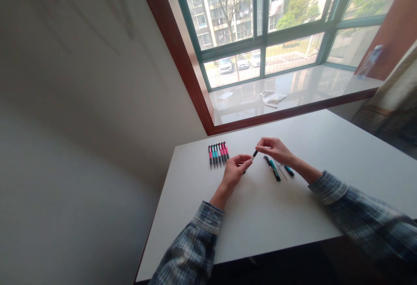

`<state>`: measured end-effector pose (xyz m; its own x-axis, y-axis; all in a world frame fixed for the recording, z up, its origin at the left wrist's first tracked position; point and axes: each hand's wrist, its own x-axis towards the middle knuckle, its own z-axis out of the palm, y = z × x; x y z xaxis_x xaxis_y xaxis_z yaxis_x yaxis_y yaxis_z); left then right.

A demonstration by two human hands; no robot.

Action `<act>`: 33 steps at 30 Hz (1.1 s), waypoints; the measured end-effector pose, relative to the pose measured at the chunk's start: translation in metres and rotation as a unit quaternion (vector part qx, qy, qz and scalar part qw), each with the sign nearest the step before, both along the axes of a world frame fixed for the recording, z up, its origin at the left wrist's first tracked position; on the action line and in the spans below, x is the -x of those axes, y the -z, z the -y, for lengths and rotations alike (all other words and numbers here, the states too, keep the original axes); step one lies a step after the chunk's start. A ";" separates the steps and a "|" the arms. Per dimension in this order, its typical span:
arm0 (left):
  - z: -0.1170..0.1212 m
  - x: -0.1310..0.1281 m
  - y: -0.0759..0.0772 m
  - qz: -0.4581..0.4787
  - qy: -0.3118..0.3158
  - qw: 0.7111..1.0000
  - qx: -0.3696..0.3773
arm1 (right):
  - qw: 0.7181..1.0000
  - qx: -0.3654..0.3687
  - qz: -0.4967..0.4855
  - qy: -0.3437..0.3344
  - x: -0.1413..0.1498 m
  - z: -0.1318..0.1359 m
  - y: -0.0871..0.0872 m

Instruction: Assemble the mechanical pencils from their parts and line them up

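Note:
A pen with a white and black barrel (253,157) slants between my two hands above the table. My left hand (233,170) is closed around its lower part, with thumb and fingers pressed together. At the upper, black end, my right hand (273,147) pinches with thumb and fingertips. To the left lies a neat row of several click pens (217,154) in pink, teal, white and black. Below my right hand are a teal and black pen (273,170), a thin light rod like a refill (282,171) and a short teal and black piece (289,170), partly behind my wrist.
The white table (260,220) has its front edge near my forearms. Behind it, a window sill (243,113) with a dark red wood frame bears a crumpled cloth (273,98), a paper (226,95) and a clear bottle (369,62). A curtain (387,94) hangs at right.

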<state>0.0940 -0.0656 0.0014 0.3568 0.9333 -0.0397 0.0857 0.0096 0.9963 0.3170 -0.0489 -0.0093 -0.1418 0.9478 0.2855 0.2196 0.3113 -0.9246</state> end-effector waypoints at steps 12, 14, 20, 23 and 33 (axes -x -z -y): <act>-0.006 0.002 0.012 0.035 -0.028 0.999 -0.004 | 0.993 0.014 -0.116 0.000 0.002 0.006 -0.012; -0.006 0.003 0.013 0.032 -0.022 0.999 -0.003 | 0.993 0.012 -0.114 0.004 0.003 0.006 -0.012; -0.009 0.004 0.016 0.027 -0.036 0.999 -0.020 | 0.996 0.008 -0.093 0.001 0.003 0.005 -0.013; -0.008 0.004 0.015 0.019 -0.039 0.998 -0.041 | 0.997 0.017 -0.077 -0.017 -0.002 0.006 -0.016; -0.015 0.023 -0.007 -0.026 -0.205 0.947 -0.245 | 0.998 -0.047 -0.051 0.009 0.000 0.008 -0.014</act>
<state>0.0709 -0.0503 0.0087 -0.0294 0.9036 0.4273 0.2243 -0.4106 0.8838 0.3168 -0.0570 0.0050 -0.0902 0.9181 0.3860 0.1329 0.3952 -0.9089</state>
